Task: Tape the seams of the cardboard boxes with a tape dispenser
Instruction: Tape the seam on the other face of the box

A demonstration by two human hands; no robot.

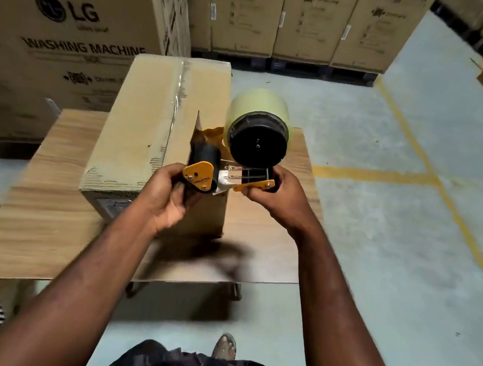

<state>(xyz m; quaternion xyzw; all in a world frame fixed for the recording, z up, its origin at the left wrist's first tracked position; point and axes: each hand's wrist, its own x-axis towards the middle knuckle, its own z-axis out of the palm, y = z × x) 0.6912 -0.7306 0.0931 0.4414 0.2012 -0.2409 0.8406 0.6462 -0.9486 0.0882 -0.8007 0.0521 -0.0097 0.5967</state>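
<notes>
Fingers (pixel 259 192) of the person's right hand (pixel 278 200) are curled tight round the handle end of an orange-and-black handheld tape dispenser (pixel 244 177). The left hand (pixel 168 196) grips the opposite end, thumb lying over the top beside the orange side plate and the other fingers wrapped underneath the black roller. Between the two hands the springs and metal plate face up. A fat roll of pale yellowish tape (pixel 256 105) on a black hub stands at the far side of the tool. The dispenser is held in the air over the near right corner of a plain brown cardboard box (pixel 146 127), whose top seam already carries a clear strip. That box sits on a wood-grain tabletop (pixel 47 203). Tall printed washing-machine cartons (pixel 56 20) stand behind on the grey concrete floor (pixel 396 234).
</notes>
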